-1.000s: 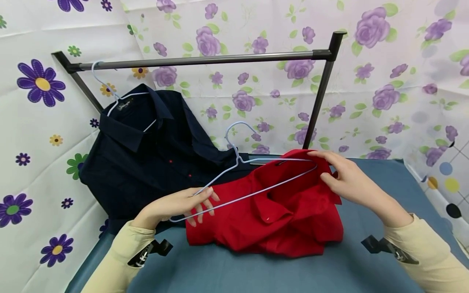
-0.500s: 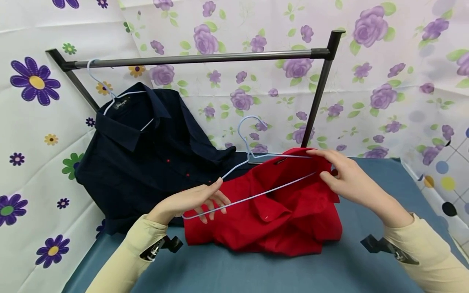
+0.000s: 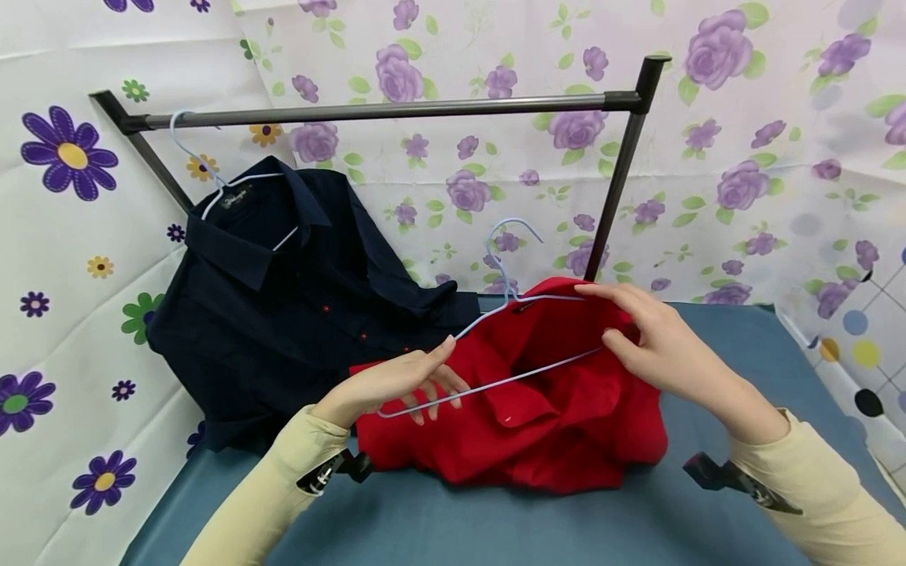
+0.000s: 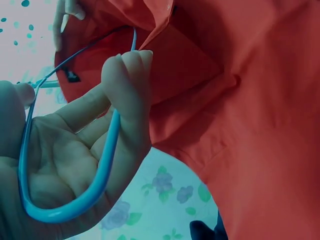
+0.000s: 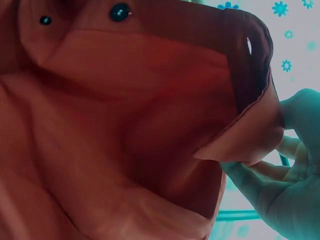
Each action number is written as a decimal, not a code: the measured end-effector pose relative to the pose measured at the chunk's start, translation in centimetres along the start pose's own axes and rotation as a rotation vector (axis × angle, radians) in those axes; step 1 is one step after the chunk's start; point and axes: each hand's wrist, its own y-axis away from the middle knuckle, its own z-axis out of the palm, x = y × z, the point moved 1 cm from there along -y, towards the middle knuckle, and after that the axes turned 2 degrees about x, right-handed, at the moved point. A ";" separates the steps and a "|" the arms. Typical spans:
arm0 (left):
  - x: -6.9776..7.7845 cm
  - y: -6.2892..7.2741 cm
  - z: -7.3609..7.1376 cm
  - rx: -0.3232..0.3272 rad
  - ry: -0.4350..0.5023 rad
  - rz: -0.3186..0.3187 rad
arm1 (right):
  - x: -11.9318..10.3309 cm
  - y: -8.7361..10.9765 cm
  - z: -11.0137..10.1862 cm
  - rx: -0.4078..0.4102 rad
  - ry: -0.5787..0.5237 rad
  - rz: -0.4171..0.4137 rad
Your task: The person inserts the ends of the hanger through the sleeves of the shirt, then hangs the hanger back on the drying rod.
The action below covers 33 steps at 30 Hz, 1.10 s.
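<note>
My left hand [image 3: 403, 381] holds the left end of a pale blue clothes hanger [image 3: 524, 375], its hook pointing up. In the left wrist view, the bent end of the hanger [image 4: 60, 214] crosses the palm, with fingers curled over one bar and the thumb at the other. A red shirt [image 3: 495, 448] lies rumpled on the table, its collar raised. At that collar, my right hand [image 3: 658, 338] pinches the cloth between thumb and fingers. The hanger's far end reaches inside the neck opening, where cloth and hand hide its tip. Buttons show on the shirt [image 5: 165, 110] in the right wrist view.
Behind stands a dark metal rack [image 3: 396, 110]. A navy shirt [image 3: 283, 314] hangs at its left end on another pale hanger [image 3: 187, 149], spilling onto the blue-grey table cover [image 3: 439, 519]. Flowered sheets [image 3: 750, 118] close off the back and left.
My left hand and the hanger have moved right, pushing the hanger further into the red shirt's neck. My right hand has shifted slightly left with the collar still pinched.
</note>
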 end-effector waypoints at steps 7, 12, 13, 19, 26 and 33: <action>-0.4 -1.0 0.4 0.005 0.014 0.017 | -1.9 -0.3 0.3 0.018 -0.033 -0.052; -0.6 -1.5 0.6 0.008 0.034 0.035 | -3.0 -0.5 0.9 0.058 -0.045 -0.122; -0.6 -1.6 0.6 0.008 0.035 0.046 | -3.3 -0.6 1.1 0.067 -0.050 -0.138; -0.7 -1.9 1.1 -0.009 0.077 0.160 | -5.0 -0.9 2.2 0.093 -0.085 -0.199; -1.2 -1.9 1.5 -0.013 0.127 0.283 | -6.2 -0.8 2.4 0.043 -0.078 -0.222; -1.3 -1.7 1.3 -0.016 0.139 0.363 | -6.1 -0.7 -0.1 0.263 -0.077 -0.351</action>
